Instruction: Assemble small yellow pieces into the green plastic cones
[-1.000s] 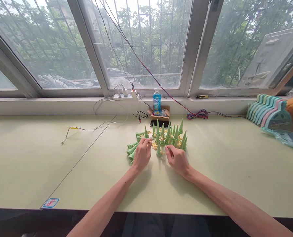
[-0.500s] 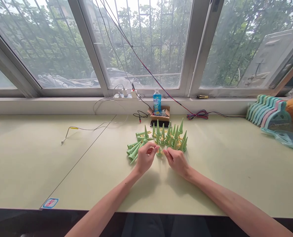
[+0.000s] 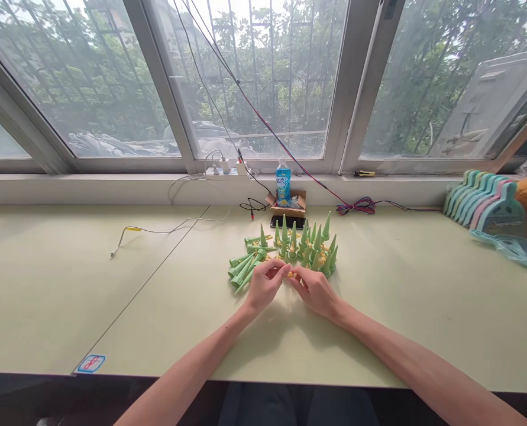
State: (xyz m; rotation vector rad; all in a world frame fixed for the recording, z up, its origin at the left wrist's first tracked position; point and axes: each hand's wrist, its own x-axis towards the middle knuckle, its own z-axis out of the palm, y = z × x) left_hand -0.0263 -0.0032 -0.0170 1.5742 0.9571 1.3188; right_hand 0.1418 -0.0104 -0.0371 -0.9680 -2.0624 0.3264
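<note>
My left hand [image 3: 264, 285] and my right hand [image 3: 315, 290] meet at the near edge of a group of green cones. Between their fingertips is a small yellow piece [image 3: 290, 274], pinched from both sides. Several upright green cones [image 3: 317, 238] stand behind and to the right of my hands, with small yellow pieces among them. More green cones [image 3: 244, 272] lie on their sides just left of my left hand. My fingers partly hide the nearest upright cone.
Behind the cones, a dark phone [image 3: 267, 222] lies before an open cardboard box [image 3: 285, 211] and a blue bottle [image 3: 283, 184]. Cables [image 3: 356, 205] run along the sill. Pastel plastic pieces [image 3: 489, 201] stand at the right. A thin cable [image 3: 157, 232] crosses the left side.
My hands have come together; their fingertips now meet around the yellow piece, where a gap showed before. The cones on the table have stayed in place.
</note>
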